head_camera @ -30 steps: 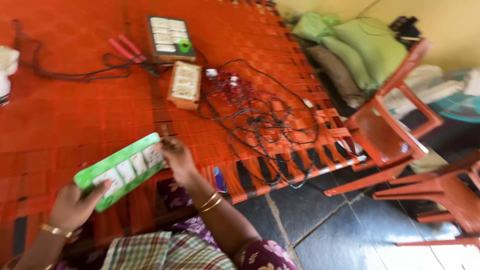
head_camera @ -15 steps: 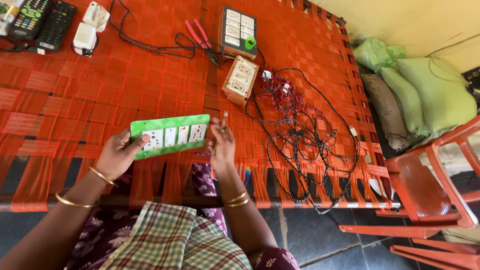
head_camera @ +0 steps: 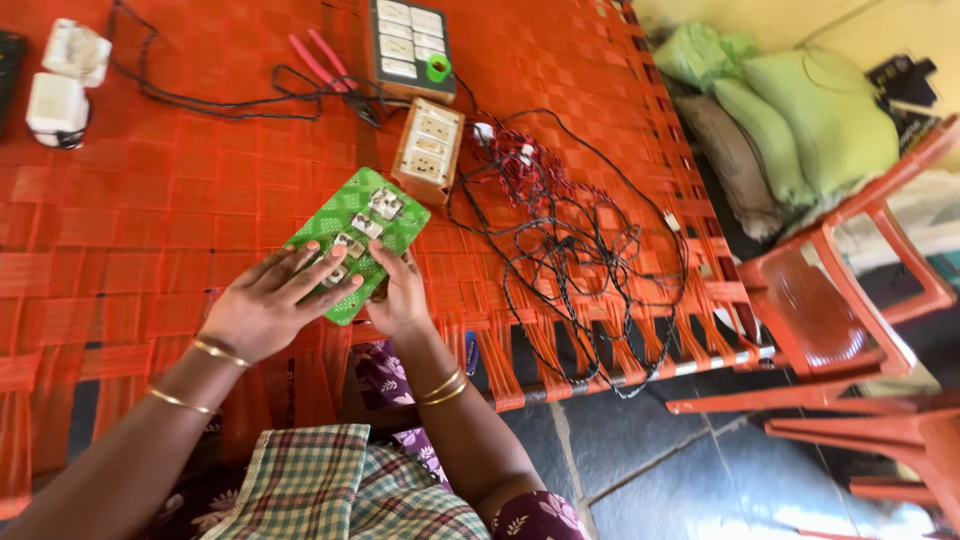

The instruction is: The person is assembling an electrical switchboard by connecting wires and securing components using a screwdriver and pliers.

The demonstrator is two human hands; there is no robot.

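Green switch plate (head_camera: 355, 235) half covered by both hands, red chair (head_camera: 850, 300) cut off at right edge, black object (head_camera: 8, 55) clipped at left.
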